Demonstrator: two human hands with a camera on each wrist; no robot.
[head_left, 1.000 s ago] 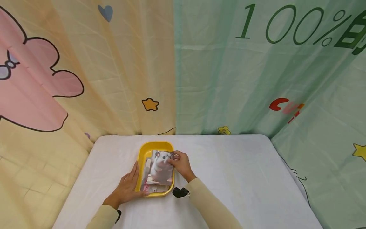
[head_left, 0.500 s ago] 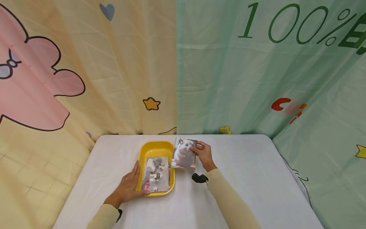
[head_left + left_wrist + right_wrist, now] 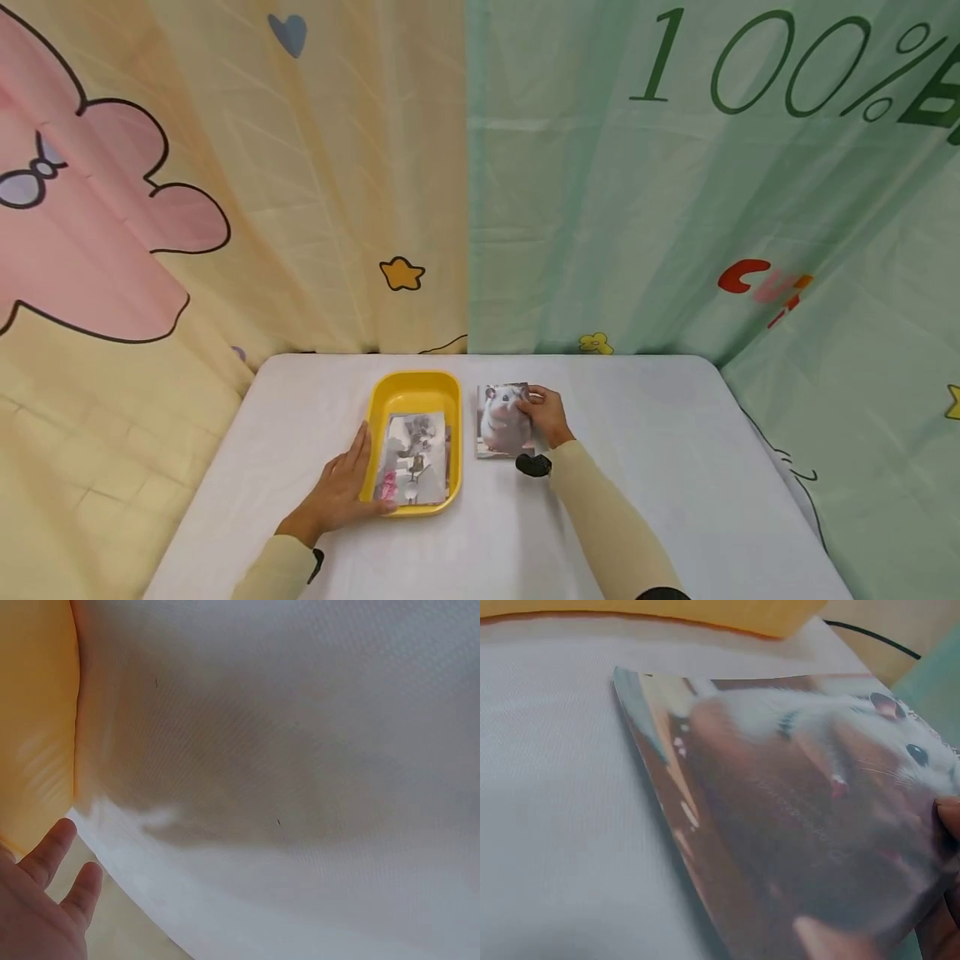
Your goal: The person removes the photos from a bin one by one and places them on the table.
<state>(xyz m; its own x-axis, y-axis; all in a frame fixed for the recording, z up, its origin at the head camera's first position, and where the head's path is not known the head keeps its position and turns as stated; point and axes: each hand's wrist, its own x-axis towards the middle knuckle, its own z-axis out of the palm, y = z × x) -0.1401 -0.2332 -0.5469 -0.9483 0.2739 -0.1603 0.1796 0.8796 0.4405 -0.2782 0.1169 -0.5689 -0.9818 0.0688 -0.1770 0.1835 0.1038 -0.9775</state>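
Note:
A picture card of a white mouse-like animal [image 3: 501,425] is pinched at its right edge by my right hand [image 3: 547,414], just right of the tray. In the right wrist view the thumb [image 3: 950,817] presses on the card's face, and the card [image 3: 780,795] lies close over the white cloth. My left hand [image 3: 341,487] touches the left side and near corner of the yellow tray [image 3: 415,381], its fingers straight. Inside the tray lies another picture card [image 3: 412,458] in greys with a pink patch; further card edges show under it.
A white-covered table [image 3: 637,500] carries the tray and cards. Behind it hangs a printed curtain [image 3: 555,208], cream on the left and green on the right. Tiled floor [image 3: 82,467] shows through or beyond the curtain at the left.
My right hand has lifted the animal card out of the tray, carried it right over the rim and lowered it to the table. The grey card is uncovered. My left hand stays at the tray.

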